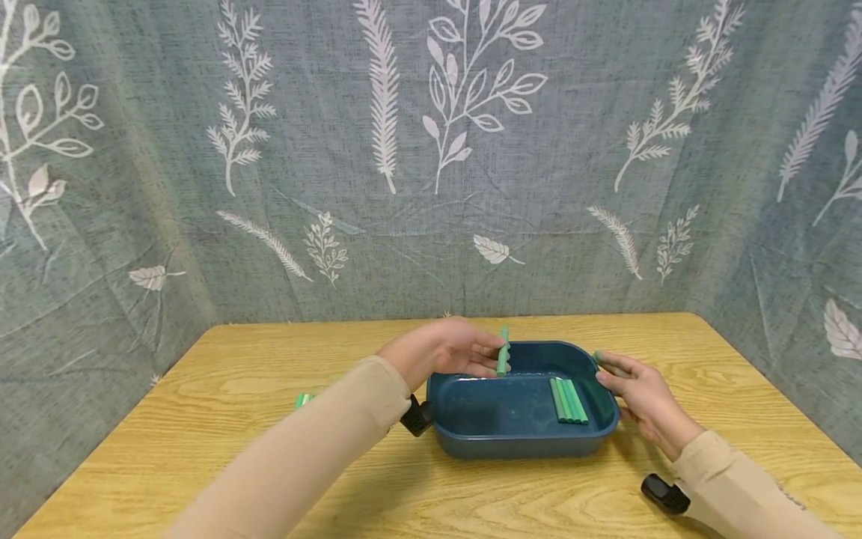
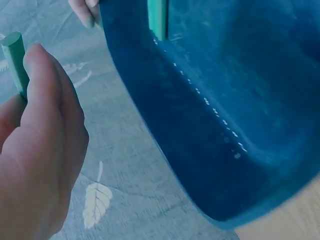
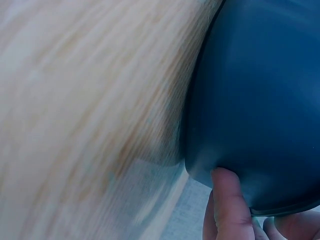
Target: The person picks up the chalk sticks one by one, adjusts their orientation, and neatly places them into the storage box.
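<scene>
My left hand (image 1: 465, 352) pinches a round, chalk-like green stick (image 1: 502, 352) between thumb and fingers, raised over the back left part of a dark blue tub (image 1: 525, 447). In the left wrist view that green stick (image 2: 16, 62) points up from the fingers, its flat end showing. Several matching green sticks (image 1: 569, 401) lie side by side on the tub's floor at the right. My right hand (image 1: 643, 400) grips the tub's right end at the rim. One finger (image 3: 230, 205) presses the outer wall in the right wrist view.
More green sticks (image 1: 304, 400) lie on the wooden table (image 1: 249, 359) at the left, partly hidden behind my left sleeve. A leaf-patterned cloth (image 1: 404, 247) hangs along the back and both sides. Each wrist carries a black device (image 1: 665, 494).
</scene>
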The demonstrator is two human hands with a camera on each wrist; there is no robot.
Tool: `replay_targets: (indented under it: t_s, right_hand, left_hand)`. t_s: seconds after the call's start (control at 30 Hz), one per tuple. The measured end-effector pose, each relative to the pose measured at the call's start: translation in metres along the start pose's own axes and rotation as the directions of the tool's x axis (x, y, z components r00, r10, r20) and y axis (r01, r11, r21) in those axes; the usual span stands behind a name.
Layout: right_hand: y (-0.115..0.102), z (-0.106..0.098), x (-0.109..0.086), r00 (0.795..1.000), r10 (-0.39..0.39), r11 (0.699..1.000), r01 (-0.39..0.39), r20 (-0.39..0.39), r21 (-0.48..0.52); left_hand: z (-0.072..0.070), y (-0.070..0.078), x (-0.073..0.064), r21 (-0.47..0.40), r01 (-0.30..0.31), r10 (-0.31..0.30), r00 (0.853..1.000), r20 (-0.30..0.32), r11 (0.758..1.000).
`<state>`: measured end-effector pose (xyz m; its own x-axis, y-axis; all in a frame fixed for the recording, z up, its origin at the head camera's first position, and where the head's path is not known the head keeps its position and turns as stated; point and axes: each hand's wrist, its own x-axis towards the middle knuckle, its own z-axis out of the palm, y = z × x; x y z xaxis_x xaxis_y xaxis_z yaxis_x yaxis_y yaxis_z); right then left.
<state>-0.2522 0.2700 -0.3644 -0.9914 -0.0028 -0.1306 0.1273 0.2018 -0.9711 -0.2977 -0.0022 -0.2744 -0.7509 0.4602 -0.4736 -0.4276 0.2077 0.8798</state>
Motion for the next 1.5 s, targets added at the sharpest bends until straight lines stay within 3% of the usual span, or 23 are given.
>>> replay_targets:
  t_s: [0.4, 0.7, 1.0, 1.03, 1.13, 1.23, 1.27, 1.3, 1.4, 1.47, 1.5]
  right_hand:
    - [0.002, 0.000, -0.001, 1.000, -0.005, 1.000, 0.005, 0.000, -0.001]
    - [0.003, -0.001, -0.002, 1.000, -0.005, 1.000, 0.005, 0.000, -0.015]
    - [0.002, -0.003, -0.001, 1.000, -0.005, 1.000, 0.004, -0.008, -0.022]
    - [0.002, -0.002, -0.001, 1.000, -0.006, 1.000, 0.006, -0.008, -0.024]
    - [0.001, -0.001, 0.000, 1.000, -0.006, 1.000, 0.006, -0.010, -0.027]
    - [0.002, -0.001, 0.001, 1.000, -0.001, 1.000, 0.001, -0.015, -0.022]
    - [0.002, -0.002, 0.001, 1.000, 0.000, 1.000, 0.000, -0.017, -0.018]
    - [0.002, -0.002, 0.001, 1.000, 0.001, 1.000, -0.001, -0.018, -0.016]
    - [0.002, -0.002, 0.001, 1.000, 0.004, 1.000, -0.004, -0.020, -0.008]
    - [0.002, -0.002, 0.001, 1.000, 0.003, 1.000, -0.003, -0.019, -0.003]
    - [0.001, -0.002, 0.001, 1.000, 0.003, 1.000, -0.003, -0.018, 0.000]
  left_hand:
    - [0.020, 0.006, 0.020, -0.016, 0.032, -0.031, 0.998, 0.050, 0.999]
    - [0.034, 0.001, 0.037, -0.006, 0.081, -0.081, 0.996, 0.036, 0.997]
    - [0.037, -0.008, 0.069, 0.014, 0.165, -0.164, 0.986, -0.039, 0.986]
    - [0.032, -0.012, 0.081, -0.001, 0.182, -0.182, 0.983, -0.018, 0.983]
    - [0.029, -0.019, 0.094, -0.003, 0.205, -0.205, 0.979, -0.009, 0.979]
    - [0.032, -0.024, 0.100, 0.001, 0.208, -0.208, 0.978, -0.003, 0.978]
    - [0.036, -0.024, 0.097, 0.018, 0.208, -0.207, 0.978, -0.029, 0.978]
    - [0.037, -0.026, 0.102, 0.022, 0.214, -0.214, 0.976, -0.034, 0.977]
    - [0.031, -0.039, 0.135, 0.024, 0.248, -0.248, 0.969, -0.016, 0.968]
    - [0.024, -0.052, 0.168, 0.041, 0.258, -0.258, 0.966, -0.007, 0.965]
    - [0.023, -0.056, 0.178, 0.044, 0.264, -0.264, 0.965, -0.003, 0.964]
